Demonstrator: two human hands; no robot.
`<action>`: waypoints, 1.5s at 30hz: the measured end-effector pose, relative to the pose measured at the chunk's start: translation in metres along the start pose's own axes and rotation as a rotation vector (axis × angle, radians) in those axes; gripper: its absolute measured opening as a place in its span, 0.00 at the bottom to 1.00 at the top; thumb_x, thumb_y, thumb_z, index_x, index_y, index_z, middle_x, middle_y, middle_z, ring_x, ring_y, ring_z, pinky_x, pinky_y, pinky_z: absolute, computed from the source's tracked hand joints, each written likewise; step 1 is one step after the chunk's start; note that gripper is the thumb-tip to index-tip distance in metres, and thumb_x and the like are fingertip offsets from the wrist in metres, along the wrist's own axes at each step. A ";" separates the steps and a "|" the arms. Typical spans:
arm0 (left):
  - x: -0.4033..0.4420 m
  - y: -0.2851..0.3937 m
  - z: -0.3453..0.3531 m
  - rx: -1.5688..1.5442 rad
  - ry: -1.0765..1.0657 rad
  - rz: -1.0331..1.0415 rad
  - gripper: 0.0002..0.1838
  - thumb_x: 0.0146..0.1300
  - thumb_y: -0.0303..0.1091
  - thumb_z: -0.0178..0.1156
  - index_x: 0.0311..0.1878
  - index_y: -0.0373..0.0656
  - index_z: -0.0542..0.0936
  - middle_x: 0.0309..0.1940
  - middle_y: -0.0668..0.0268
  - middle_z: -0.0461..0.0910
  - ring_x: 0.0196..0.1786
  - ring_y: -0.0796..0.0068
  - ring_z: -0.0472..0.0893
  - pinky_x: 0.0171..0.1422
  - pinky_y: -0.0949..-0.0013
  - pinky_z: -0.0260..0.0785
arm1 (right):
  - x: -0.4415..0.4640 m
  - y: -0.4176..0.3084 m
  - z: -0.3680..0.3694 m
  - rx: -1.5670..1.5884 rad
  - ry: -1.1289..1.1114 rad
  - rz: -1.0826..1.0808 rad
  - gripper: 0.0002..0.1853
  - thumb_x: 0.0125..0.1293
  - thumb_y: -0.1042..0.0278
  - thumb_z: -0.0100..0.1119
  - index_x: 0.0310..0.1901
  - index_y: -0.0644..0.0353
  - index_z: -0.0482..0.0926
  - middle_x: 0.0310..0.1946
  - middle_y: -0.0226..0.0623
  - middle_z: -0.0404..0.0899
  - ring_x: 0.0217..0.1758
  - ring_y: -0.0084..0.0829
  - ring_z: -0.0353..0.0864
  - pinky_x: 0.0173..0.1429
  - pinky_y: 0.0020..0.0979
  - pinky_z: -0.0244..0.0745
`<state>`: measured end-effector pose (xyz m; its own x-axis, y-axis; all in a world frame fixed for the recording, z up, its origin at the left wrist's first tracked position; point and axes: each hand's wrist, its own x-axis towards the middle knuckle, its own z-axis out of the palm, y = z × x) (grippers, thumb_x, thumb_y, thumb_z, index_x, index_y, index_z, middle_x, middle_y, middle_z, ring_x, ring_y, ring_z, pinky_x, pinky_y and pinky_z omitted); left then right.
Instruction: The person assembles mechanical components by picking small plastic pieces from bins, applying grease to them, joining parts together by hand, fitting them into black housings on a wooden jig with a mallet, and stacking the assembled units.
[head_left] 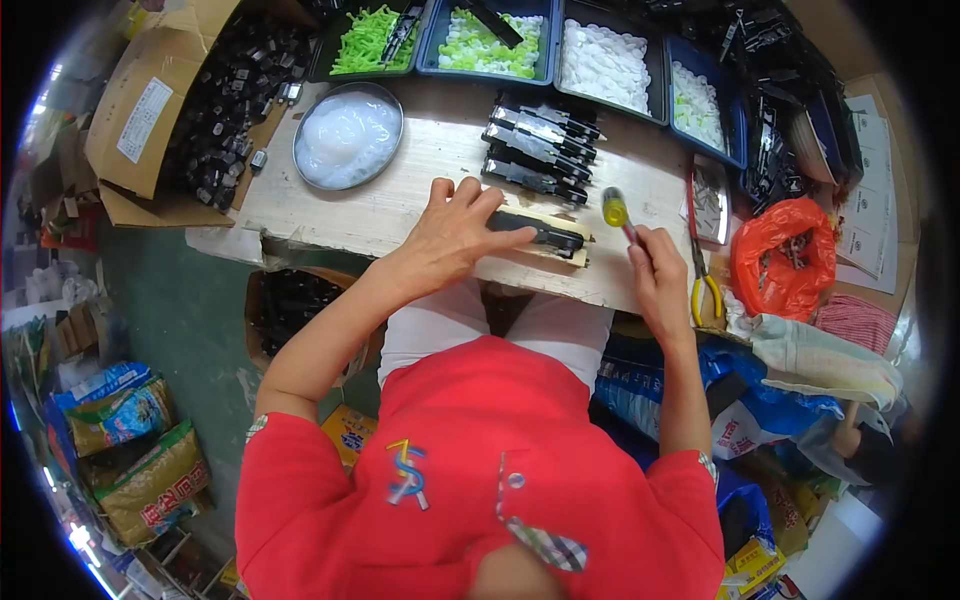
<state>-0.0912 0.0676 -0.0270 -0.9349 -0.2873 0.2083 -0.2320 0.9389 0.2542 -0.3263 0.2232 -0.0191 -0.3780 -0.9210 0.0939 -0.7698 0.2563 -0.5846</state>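
Note:
My right hand (660,280) grips the handle of a small mallet (616,208) with a yellow, see-through head. Its head is raised near the right end of a long black plastic part (545,236). That part lies in a pale wooden fixture (572,256) at the table's front edge. My left hand (448,232) reaches over the part's left end, with thumb and fingertips holding it down. Just beyond lie several similar black assemblies (540,145) in a stacked row, with shiny faces.
Bins of green pieces (365,42) and white pieces (605,65) line the back. A round metal dish (348,135) holds a whitish, clear mass. At left, a cardboard box (125,120) spills black parts. Yellow-handled pliers (706,295) and a red bag (785,255) are at right.

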 end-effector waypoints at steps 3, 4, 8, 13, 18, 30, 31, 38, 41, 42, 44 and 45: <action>0.002 0.000 0.001 0.039 -0.052 0.026 0.34 0.44 0.18 0.56 0.55 0.67 0.74 0.46 0.62 0.70 0.44 0.65 0.66 0.48 0.63 0.52 | -0.010 -0.036 -0.009 0.081 -0.027 -0.197 0.10 0.64 0.74 0.50 0.46 0.66 0.72 0.34 0.48 0.75 0.35 0.46 0.76 0.38 0.35 0.70; 0.002 -0.001 0.001 0.046 -0.057 0.033 0.35 0.45 0.18 0.55 0.56 0.67 0.74 0.47 0.62 0.69 0.44 0.64 0.66 0.48 0.62 0.52 | -0.010 -0.042 -0.008 0.079 -0.021 -0.191 0.10 0.64 0.74 0.50 0.46 0.66 0.72 0.34 0.48 0.75 0.35 0.46 0.76 0.38 0.35 0.70; 0.004 -0.001 0.001 0.077 -0.067 0.067 0.30 0.46 0.20 0.55 0.53 0.63 0.74 0.41 0.63 0.66 0.48 0.64 0.65 0.45 0.60 0.53 | -0.007 -0.050 -0.008 -0.210 -0.288 -0.133 0.11 0.63 0.72 0.51 0.47 0.63 0.72 0.35 0.48 0.77 0.34 0.51 0.76 0.36 0.43 0.72; 0.005 -0.001 -0.003 0.103 -0.111 0.074 0.25 0.50 0.24 0.54 0.53 0.61 0.75 0.42 0.63 0.67 0.48 0.64 0.65 0.44 0.60 0.54 | -0.008 -0.058 -0.014 -0.101 -0.052 -0.266 0.12 0.64 0.69 0.50 0.49 0.60 0.70 0.34 0.48 0.77 0.32 0.51 0.77 0.33 0.43 0.72; 0.008 0.004 -0.006 0.070 -0.115 0.064 0.23 0.51 0.25 0.54 0.51 0.59 0.76 0.42 0.63 0.68 0.48 0.64 0.66 0.45 0.59 0.54 | -0.001 -0.057 -0.010 -0.369 -0.320 -0.144 0.07 0.65 0.69 0.49 0.41 0.61 0.70 0.31 0.45 0.77 0.29 0.48 0.77 0.29 0.42 0.71; 0.009 -0.007 0.008 -0.230 0.117 -0.040 0.29 0.37 0.18 0.58 0.49 0.45 0.76 0.32 0.64 0.71 0.40 0.60 0.69 0.42 0.63 0.63 | 0.002 -0.046 -0.003 -0.270 -0.324 -0.135 0.07 0.65 0.66 0.49 0.40 0.59 0.71 0.29 0.45 0.77 0.29 0.49 0.76 0.31 0.43 0.69; 0.011 -0.007 0.007 -0.296 0.166 -0.080 0.29 0.38 0.16 0.56 0.50 0.42 0.75 0.29 0.62 0.71 0.37 0.58 0.69 0.41 0.62 0.64 | 0.003 -0.047 -0.002 -0.268 -0.321 -0.145 0.07 0.65 0.66 0.49 0.40 0.59 0.71 0.29 0.45 0.77 0.29 0.49 0.76 0.31 0.43 0.69; 0.010 -0.003 0.005 -0.477 0.178 -0.257 0.34 0.38 0.14 0.58 0.55 0.43 0.72 0.29 0.63 0.73 0.37 0.62 0.71 0.41 0.64 0.67 | 0.007 -0.064 0.020 0.113 0.054 -0.461 0.12 0.59 0.71 0.52 0.46 0.60 0.71 0.28 0.47 0.76 0.28 0.46 0.77 0.30 0.43 0.69; 0.010 -0.003 0.006 -0.488 0.188 -0.320 0.36 0.39 0.14 0.59 0.58 0.45 0.70 0.30 0.63 0.73 0.36 0.64 0.72 0.42 0.65 0.68 | 0.018 -0.066 0.019 -0.115 -0.240 -0.279 0.13 0.59 0.77 0.50 0.46 0.61 0.72 0.30 0.47 0.78 0.30 0.48 0.78 0.33 0.42 0.73; 0.009 -0.002 0.007 -0.480 0.200 -0.322 0.36 0.40 0.14 0.59 0.58 0.45 0.70 0.29 0.62 0.73 0.36 0.64 0.72 0.41 0.65 0.68 | 0.019 -0.070 0.017 -0.118 -0.248 -0.283 0.13 0.59 0.77 0.50 0.46 0.61 0.72 0.30 0.47 0.78 0.30 0.48 0.78 0.33 0.42 0.73; 0.005 0.000 0.010 -0.481 0.213 -0.332 0.36 0.40 0.14 0.59 0.59 0.45 0.69 0.29 0.62 0.73 0.36 0.63 0.72 0.41 0.65 0.68 | 0.022 -0.076 0.015 0.150 0.092 -0.304 0.11 0.61 0.74 0.50 0.45 0.59 0.72 0.30 0.47 0.78 0.30 0.48 0.78 0.33 0.43 0.72; 0.004 0.000 0.012 -0.482 0.232 -0.329 0.36 0.40 0.14 0.59 0.58 0.45 0.69 0.29 0.62 0.73 0.36 0.63 0.72 0.42 0.65 0.68 | 0.022 -0.070 0.021 0.038 -0.058 -0.262 0.08 0.64 0.69 0.49 0.43 0.57 0.72 0.27 0.48 0.77 0.29 0.50 0.77 0.32 0.45 0.70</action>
<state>-0.0980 0.0684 -0.0375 -0.7399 -0.6314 0.2321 -0.3000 0.6185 0.7263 -0.2701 0.1791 0.0072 -0.1381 -0.9699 0.2004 -0.8170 -0.0028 -0.5766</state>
